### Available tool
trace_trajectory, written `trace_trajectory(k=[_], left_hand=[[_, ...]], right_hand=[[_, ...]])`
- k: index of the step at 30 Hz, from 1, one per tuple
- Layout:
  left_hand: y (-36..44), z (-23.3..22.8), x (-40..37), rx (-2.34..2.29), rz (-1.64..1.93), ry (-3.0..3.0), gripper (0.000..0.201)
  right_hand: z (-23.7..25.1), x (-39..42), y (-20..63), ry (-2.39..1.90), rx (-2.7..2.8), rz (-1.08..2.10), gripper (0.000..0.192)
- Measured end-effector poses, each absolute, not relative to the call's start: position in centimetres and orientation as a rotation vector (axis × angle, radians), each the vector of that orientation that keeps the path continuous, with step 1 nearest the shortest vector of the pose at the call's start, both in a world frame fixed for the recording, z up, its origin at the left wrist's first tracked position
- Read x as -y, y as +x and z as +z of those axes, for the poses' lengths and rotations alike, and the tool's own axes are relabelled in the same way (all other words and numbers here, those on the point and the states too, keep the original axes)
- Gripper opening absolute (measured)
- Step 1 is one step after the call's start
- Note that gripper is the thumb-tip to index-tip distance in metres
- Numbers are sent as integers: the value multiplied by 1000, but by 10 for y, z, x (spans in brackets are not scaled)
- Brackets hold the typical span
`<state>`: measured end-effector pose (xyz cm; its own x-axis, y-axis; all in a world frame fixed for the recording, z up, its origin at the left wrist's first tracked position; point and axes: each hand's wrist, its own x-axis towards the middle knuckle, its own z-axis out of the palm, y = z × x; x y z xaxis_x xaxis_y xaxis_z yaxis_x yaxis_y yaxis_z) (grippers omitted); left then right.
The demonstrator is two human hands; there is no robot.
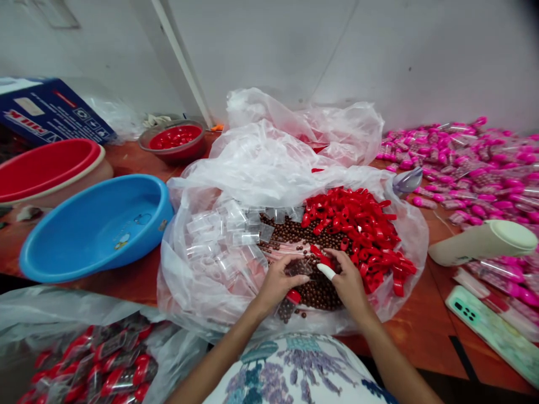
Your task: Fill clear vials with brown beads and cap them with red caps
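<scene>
My left hand (pixel 278 281) is closed around a clear plastic tube (pixel 300 268), low over a heap of small brown beads (pixel 322 292). Close by on its right, my right hand (pixel 348 280) pinches a red plastic cap (pixel 322 256); one of its fingers wears a white cover. Loose red caps (pixel 353 216) are piled beyond and right of the beads. Empty clear tubes (pixel 227 224) lie to their left. All of this rests on a spread translucent plastic bag (pixel 185 286). Below my left wrist, a red cap and a bead-filled tube (pixel 287 307) are partly hidden.
A blue basin (pixel 63 241) and red basin (pixel 46 163) stand left, with a bowl of red pieces (pixel 174 140) behind. Capped red tubes (pixel 113 359) fill a bag at lower left. Pink-ended tubes (pixel 475 168), a cup (pixel 480 244) and a phone (pixel 492 331) lie right.
</scene>
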<state>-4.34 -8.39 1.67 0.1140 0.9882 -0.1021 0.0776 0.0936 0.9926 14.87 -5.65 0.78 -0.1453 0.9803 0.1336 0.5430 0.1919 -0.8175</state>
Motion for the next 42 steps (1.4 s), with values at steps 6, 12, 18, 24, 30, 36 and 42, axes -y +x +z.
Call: trace_trajectory(k=[6,12,18,24,30,36,42], left_hand=[[-34,12,87,-1175,1007,1127,46],[-23,18,88,-1047,1091,939,38],[-22,19,87,-1057,1111,892,37],[-27,22,89,-1179,1102,1173,34],[-31,31,88,-1230,1050,1242,29],[-23,35,88,-1188,1083,978,32],[-19,41,90,-1037,1063,510,51]], right_hand=[[16,62,140,-1217,1552,1163,38],[18,74,130,-1250,1662,1055,37],[18,76,132,-1195,1769,971,38],[25,74,138,-1135,1864,932,38],[27,78,142,-1091,2085,784,44],[14,81,136,-1084,2227,429,71],[21,77,135,-1164,2164,485,71]])
